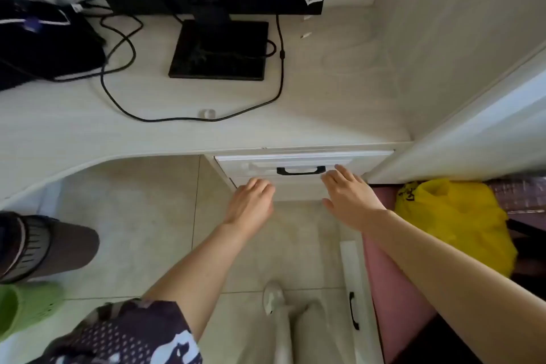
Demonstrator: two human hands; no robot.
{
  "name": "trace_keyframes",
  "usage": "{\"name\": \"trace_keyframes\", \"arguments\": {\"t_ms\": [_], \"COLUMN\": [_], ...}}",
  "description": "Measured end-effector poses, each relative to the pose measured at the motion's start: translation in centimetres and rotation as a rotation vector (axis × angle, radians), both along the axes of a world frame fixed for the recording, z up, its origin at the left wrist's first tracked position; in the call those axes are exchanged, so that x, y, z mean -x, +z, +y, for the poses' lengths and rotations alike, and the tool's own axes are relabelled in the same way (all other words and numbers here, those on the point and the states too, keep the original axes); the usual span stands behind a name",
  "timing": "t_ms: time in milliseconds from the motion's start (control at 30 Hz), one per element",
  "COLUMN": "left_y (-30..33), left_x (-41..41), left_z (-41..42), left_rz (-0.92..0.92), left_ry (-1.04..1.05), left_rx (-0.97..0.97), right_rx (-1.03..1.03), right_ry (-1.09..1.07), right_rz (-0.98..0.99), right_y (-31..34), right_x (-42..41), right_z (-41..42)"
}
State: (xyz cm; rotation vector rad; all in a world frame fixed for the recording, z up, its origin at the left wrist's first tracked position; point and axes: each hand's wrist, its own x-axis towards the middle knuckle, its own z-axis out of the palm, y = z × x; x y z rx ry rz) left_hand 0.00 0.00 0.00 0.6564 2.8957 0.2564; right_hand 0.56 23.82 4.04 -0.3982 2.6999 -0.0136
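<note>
Pale desk [183, 139] fills the upper view, with a shut white drawer [242, 165] under its front edge. Just below the drawer, the left hand [251, 204] hangs relaxed and empty. The right hand [350, 198] is spread flat, its fingertips [339, 169] beside the black handle [300, 170]; I cannot tell if they touch. Farther off are a monitor stand [220, 50], a black cable [177, 119] and a yellow bag [455, 216].
</note>
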Motion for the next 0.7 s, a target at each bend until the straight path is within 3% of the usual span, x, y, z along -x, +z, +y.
{"name": "trace_keyframes", "arguments": {"t_ms": [200, 567, 700], "left_y": [-2.8, -5.7, -6.0], "left_x": [3.3, 3.9, 3.0], "left_z": [4.3, 5.1, 5.4], "left_rz": [-0.298, -0.384, -0.405], "left_ry": [0.061, 0.164, 0.31], "left_rx": [0.002, -0.061, -0.298], "right_rx": [0.04, 0.044, 0.077], "right_ry": [-0.017, -0.103, -0.129], "right_rz": [-0.059, -0.227, -0.247], "right_y": [-4.5, -7.3, -7.4], "right_x": [2.8, 4.4, 4.6], "right_z": [-0.9, -0.9, -0.9]}}
